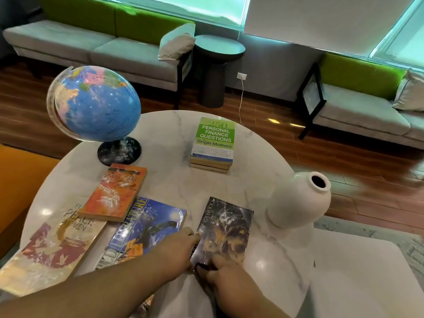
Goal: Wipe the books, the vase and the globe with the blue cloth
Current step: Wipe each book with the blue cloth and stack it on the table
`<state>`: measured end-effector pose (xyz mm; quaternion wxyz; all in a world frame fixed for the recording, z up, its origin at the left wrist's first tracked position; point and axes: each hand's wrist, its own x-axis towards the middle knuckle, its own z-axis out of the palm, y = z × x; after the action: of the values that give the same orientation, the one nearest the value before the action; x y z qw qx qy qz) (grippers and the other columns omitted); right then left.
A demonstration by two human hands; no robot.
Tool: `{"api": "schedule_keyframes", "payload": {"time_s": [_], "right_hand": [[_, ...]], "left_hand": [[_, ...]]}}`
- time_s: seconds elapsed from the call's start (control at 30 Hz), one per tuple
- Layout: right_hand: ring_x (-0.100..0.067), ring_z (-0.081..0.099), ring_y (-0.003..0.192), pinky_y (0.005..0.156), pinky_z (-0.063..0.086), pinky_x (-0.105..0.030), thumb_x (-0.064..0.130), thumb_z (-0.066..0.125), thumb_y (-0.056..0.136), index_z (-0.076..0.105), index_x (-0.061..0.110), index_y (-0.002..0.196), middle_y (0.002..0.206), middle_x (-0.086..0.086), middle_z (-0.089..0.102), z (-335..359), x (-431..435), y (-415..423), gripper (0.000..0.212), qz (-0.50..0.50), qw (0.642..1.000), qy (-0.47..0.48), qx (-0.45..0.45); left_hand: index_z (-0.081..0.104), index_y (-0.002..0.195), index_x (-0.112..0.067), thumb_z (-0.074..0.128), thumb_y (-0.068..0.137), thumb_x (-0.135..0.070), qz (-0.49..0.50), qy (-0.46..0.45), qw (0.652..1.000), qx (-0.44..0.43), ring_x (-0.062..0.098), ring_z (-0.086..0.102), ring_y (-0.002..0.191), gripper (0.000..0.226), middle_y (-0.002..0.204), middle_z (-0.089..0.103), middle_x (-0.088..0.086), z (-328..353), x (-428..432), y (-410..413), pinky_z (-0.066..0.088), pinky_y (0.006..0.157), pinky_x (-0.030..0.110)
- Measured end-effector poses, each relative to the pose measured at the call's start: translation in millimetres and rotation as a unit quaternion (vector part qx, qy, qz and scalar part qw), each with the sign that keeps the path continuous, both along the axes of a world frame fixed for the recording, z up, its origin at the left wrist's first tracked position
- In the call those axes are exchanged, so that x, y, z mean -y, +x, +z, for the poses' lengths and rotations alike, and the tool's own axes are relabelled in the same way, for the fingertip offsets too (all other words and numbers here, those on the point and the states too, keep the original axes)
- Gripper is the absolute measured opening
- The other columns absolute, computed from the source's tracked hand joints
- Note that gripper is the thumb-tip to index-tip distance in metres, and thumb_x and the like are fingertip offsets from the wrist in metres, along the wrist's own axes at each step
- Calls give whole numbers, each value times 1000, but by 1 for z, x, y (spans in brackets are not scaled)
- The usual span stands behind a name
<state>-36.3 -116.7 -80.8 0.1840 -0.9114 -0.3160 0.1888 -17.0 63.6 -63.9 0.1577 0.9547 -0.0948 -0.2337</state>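
We are holding the dark book [226, 228] flat on the table [172, 180]. The left grip [181, 246] is pinching its left edge and the right grip [220, 269] its near edge. The vase [298, 200] is standing ahead-right of the right grip, and the globe [96, 104] well ahead-left of the left grip.

Seven books, one globe, one vase, by my count.
I see four single books: one pale book [52, 251], one orange book [114, 193], one blue book [149, 228] and one dark book [227, 226]. One stack [214, 138] looks to add three more, green on top. There is one globe [96, 104], one vase [298, 200] and one round table [174, 180]. My hands make two: left hand [176, 246], right hand [220, 269]. Beyond are two sofas [91, 47] [358, 111], two cushions [176, 42] [410, 92], one side table [218, 47] and one socket [241, 76].
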Motion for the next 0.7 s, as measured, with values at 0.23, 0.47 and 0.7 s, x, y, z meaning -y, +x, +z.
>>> {"api": "schedule_keyframes", "payload": {"time_s": [0.23, 0.47, 0.7], "right_hand": [[-13, 51, 99, 91, 47, -34, 41, 44, 95, 55, 33, 124, 114, 6, 50, 12, 6, 9, 32, -30, 999, -19, 18], [-18, 60, 90, 81, 47, -33, 32, 55, 93, 64, 39, 97, 103, 1, 59, 23, -4, 15, 12, -91, 995, 32, -15], [3, 54, 96, 81, 38, -7, 22, 64, 90, 68, 34, 113, 104, 19, 58, 71, 47, 48, 27, -271, 948, 142, -84]], "left_hand": [[40, 140, -16, 72, 80, -21, -4, 5, 1000, -8, 22, 53, 113, 69, 129, 44, 3, 1, 0, -1, 44, 96, 36], [34, 145, -20, 62, 85, -14, -23, 8, 1000, -8, 22, 51, 117, 67, 134, 42, 4, 3, -2, 4, 42, 96, 31], [35, 145, -21, 59, 85, -10, -25, 15, 1000, -7, 23, 51, 117, 65, 133, 42, 2, 4, -3, 0, 44, 93, 33]]}}
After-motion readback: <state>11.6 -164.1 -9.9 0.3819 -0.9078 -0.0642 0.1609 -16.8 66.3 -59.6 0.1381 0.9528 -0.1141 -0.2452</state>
